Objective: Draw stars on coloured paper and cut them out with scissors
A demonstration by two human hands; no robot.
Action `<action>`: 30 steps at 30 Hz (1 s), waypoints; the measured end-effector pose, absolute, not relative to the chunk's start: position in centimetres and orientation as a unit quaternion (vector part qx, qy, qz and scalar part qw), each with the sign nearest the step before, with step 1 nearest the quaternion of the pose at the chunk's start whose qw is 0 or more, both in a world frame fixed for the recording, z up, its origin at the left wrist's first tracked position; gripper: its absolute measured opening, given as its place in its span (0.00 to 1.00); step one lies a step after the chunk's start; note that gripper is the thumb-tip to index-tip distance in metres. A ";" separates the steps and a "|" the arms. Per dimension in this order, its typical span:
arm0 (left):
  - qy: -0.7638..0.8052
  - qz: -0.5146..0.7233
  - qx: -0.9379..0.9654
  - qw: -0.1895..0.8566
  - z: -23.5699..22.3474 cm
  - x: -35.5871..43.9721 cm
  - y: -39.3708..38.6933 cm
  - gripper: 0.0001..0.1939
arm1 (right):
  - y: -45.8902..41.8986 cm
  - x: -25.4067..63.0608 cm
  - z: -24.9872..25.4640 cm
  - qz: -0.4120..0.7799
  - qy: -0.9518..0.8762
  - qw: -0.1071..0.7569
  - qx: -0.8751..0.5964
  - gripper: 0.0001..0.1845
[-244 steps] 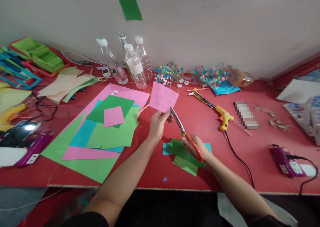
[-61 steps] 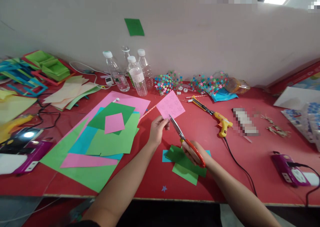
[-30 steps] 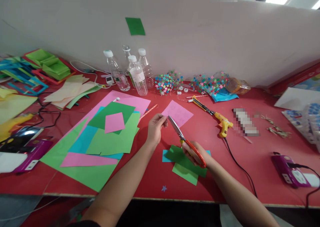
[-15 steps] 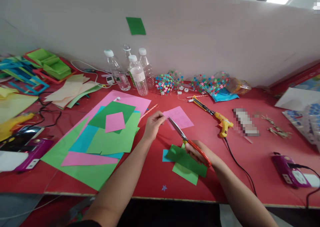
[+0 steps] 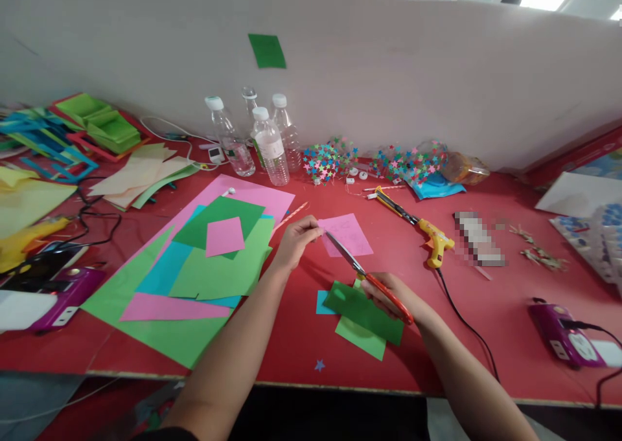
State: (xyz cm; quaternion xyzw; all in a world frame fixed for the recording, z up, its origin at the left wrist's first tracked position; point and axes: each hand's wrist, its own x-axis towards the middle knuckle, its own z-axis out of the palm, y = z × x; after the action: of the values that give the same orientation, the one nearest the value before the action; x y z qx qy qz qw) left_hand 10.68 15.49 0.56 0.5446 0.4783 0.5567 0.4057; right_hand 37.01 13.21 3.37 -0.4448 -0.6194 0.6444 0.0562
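My left hand (image 5: 295, 241) pinches the left corner of a pink paper (image 5: 357, 229) with faint star-like outlines drawn on it. In my right hand (image 5: 407, 292) is a pair of scissors (image 5: 389, 294) with orange-red handles. Its blades point up and left over the pink paper, tips close to my left fingertips; whether they are cutting cannot be made out. Beneath the right hand lie a dark green paper piece (image 5: 362, 311), a light green piece (image 5: 359, 339) and a small blue piece (image 5: 326, 302). A small star (image 5: 319, 365) rests near the table's front edge.
Coloured paper sheets (image 5: 214, 276) are layered at the left. Several plastic bottles (image 5: 272, 153) stand at the back beside star-filled clear containers (image 5: 323, 162). A yellow glue gun (image 5: 436, 237) with a black cord lies right, near a purple power strip (image 5: 564, 331).
The pink paper has turned slightly and its right side has shifted left and down. Both hands stay nearly in place, with the scissors at the paper's left corner.
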 end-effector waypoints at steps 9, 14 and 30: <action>0.481 0.535 0.549 0.425 0.0 10.0 15.7 0.14 | 13.3 37.1 2.4 0.665 -0.603 0.044 -0.439 0.27; 0.488 0.531 0.536 0.439 -0.4 10.0 15.7 0.15 | 13.2 36.9 2.7 0.650 -0.612 0.034 -0.448 0.26; 0.513 0.548 0.515 0.414 0.3 10.6 15.7 0.13 | 13.0 35.9 3.7 0.648 -0.609 0.063 -0.453 0.30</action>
State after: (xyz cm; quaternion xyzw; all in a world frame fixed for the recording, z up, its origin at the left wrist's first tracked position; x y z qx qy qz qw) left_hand 10.64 15.69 0.34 0.5155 0.5127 0.5480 0.4136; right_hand 35.91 12.96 3.75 -0.4535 -0.6091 0.6476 0.0629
